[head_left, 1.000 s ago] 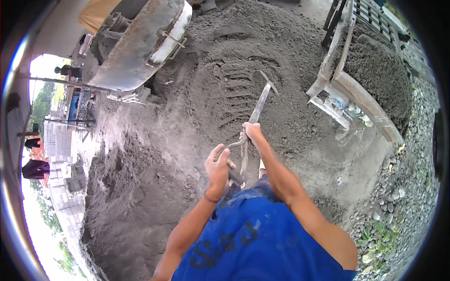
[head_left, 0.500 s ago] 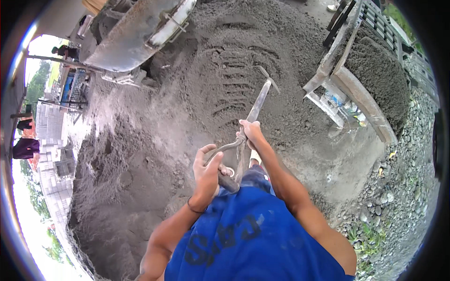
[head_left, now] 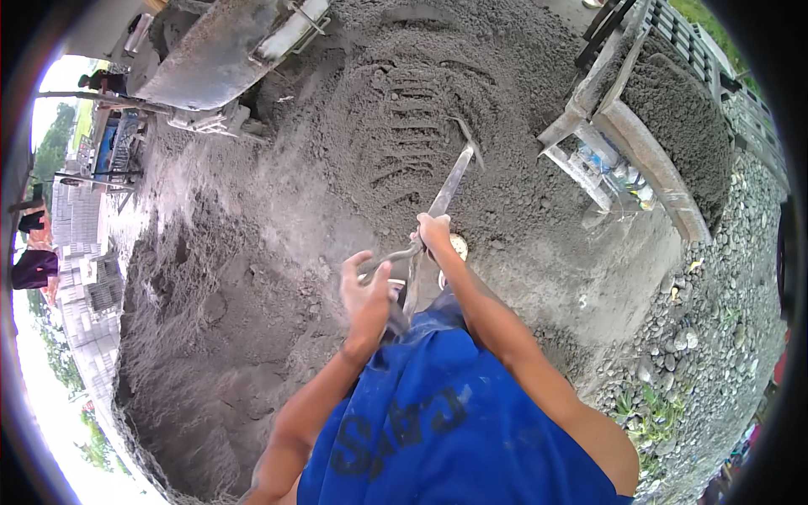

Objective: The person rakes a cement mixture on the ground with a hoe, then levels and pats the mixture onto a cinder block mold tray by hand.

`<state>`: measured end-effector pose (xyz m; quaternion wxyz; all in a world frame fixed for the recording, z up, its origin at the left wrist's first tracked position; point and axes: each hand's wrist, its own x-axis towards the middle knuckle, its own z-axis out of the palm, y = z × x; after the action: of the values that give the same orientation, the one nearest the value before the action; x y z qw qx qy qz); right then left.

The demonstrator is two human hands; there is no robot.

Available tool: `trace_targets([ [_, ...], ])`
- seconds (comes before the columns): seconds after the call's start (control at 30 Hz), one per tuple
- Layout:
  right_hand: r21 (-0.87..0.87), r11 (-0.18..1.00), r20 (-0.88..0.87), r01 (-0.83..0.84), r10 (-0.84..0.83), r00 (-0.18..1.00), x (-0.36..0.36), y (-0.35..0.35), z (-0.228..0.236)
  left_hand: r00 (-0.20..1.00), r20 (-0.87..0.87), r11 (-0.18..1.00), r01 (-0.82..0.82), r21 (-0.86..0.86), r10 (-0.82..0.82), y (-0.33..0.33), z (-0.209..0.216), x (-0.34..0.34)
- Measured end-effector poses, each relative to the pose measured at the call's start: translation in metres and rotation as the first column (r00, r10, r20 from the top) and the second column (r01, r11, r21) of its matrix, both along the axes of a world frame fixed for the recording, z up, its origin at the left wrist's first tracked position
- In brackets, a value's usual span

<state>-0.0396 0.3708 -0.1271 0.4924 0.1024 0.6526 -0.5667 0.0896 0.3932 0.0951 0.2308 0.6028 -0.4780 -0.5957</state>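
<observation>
"Where's the shovel (head_left: 449,183)?"
"Slanting over the sand (head_left: 522,151); right hand's (head_left: 433,232) grip closed round its shaft, left hand's (head_left: 366,299) looser round its handle."
"Around it?"
"Metal tub (head_left: 206,63) ahead-left; sand-filled box (head_left: 664,172) and gravel (head_left: 715,303) right."

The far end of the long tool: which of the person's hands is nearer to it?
Right. The right hand grips the shaft, partway back from the far end; the left hand is farther back and leftward, by the forked handle.
</observation>
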Motion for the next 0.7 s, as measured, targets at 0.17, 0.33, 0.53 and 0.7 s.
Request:
trace_targets([
  [0.17,0.345,0.905,-0.113,-0.247,0.301,0.947,0.004,0.019,-0.041,0.99,0.013,0.99,0.142,-0.013,-0.142,0.016,-0.071,0.015],
  [0.33,0.133,0.959,-0.126,-0.25,0.267,0.955,0.033,0.014,-0.005,0.994,-0.09,0.997,-0.052,0.05,0.057,-0.003,0.01,0.041],
  [0.53,0.194,0.974,0.045,-0.118,0.111,0.993,0.036,0.027,-0.076,0.987,0.082,0.97,0.15,-0.191,-0.136,0.007,-0.122,0.044],
  [0.7,0.011,0.989,0.219,-0.145,0.139,0.966,0.063,0.046,0.018,0.999,-0.03,0.999,-0.011,0.033,0.012,0.015,-0.007,0.064],
])
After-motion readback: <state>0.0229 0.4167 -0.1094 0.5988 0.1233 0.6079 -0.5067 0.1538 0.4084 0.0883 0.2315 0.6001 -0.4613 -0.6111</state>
